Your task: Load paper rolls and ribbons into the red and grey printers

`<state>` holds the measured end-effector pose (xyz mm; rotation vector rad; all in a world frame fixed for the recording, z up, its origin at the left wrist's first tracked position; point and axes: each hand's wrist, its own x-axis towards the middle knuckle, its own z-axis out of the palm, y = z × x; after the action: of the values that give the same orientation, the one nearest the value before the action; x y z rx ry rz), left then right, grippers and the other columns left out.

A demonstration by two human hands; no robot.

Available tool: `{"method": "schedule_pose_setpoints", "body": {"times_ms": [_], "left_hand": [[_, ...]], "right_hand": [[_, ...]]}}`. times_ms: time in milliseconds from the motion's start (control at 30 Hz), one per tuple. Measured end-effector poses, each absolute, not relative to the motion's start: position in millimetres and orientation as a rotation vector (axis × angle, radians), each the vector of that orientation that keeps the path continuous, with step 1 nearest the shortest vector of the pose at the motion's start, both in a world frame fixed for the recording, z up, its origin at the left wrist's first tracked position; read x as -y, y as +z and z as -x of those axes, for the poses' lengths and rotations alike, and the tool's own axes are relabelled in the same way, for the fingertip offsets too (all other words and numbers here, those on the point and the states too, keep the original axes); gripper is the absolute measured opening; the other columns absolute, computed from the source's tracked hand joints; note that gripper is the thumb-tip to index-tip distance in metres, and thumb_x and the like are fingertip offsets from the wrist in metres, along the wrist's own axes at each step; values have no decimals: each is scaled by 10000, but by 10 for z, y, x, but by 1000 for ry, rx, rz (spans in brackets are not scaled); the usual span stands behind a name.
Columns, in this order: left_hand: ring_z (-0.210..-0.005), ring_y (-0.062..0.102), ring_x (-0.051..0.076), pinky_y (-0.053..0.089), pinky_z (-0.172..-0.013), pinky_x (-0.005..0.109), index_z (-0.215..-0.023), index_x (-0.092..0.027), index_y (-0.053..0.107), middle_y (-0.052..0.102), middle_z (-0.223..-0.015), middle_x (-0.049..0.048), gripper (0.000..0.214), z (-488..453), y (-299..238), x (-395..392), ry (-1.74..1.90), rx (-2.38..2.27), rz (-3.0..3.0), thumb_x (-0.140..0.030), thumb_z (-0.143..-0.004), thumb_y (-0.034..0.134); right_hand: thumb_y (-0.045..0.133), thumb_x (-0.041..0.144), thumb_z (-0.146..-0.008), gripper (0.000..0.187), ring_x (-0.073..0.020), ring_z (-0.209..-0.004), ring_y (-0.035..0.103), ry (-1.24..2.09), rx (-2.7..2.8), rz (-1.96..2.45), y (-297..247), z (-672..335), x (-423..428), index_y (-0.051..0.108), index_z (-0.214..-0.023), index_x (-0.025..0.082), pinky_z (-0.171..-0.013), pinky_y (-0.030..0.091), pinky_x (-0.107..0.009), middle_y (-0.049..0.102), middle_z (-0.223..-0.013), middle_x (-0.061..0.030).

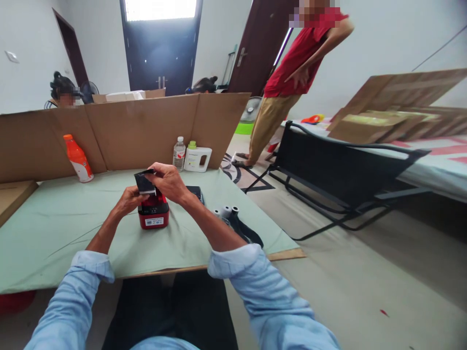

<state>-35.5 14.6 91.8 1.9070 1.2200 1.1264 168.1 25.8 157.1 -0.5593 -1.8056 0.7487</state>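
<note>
Head camera shows left hand (127, 200) and right hand (170, 182) pinching a black strip (143, 183) above a red box (153, 215). The strip stands almost upright.

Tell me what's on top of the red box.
A black flat piece stands over the red box, held by the right hand, left hand beside it. Its top face is hidden under the hands.

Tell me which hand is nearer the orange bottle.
Left. The left hand rests on the red box, right of the orange bottle; the right hand, pinching a black piece, is farther right.
</note>
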Motion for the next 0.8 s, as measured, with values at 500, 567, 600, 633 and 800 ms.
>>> {"method": "schedule_pose_setpoints", "body": {"times_ms": [500,567,600,633,800], "left_hand": [[-922,719,204,599,-804,303,-1044,-245,810,782,-1056,56,381,345,1418,411,1007,-1407,-2487,-158,-794,534],[-904,718,203,597,-814,304,-1081,-244,806,777,-1064,52,410,-36,1445,284,950,-1287,-2568,-136,-796,533],[-890,716,201,595,-822,305,-1082,-237,806,773,-1053,52,405,-266,1457,203,919,-1220,-2609,-127,-802,535],[-884,714,202,592,-836,310,-1086,-228,805,769,-1040,55,392,-520,1464,112,895,-1158,-2644,-123,-818,539],[-963,718,230,573,-933,342,-1108,-187,815,760,-1060,97,387,-1949,1369,-485,751,-879,-2766,-74,-834,566]], "right_hand": [[661,197,-927,105,-185,-779,717,622,1685,721,262,-2025,933,752,-954,243,-764,610,-313,763,-871,-29],[644,211,-950,116,-187,-792,726,544,1647,800,243,-2363,1001,756,-962,241,-771,613,-313,763,-873,-33],[634,216,-956,128,-193,-810,733,492,1626,847,249,-2569,1028,758,-969,241,-777,615,-319,767,-886,-39],[623,229,-964,137,-204,-831,737,429,1593,915,260,-2795,1046,759,-967,242,-789,616,-334,770,-899,-45],[603,331,-975,180,-230,-788,691,127,1410,1268,223,-3997,985,741,-917,233,-778,585,-376,754,-867,-69]]}}
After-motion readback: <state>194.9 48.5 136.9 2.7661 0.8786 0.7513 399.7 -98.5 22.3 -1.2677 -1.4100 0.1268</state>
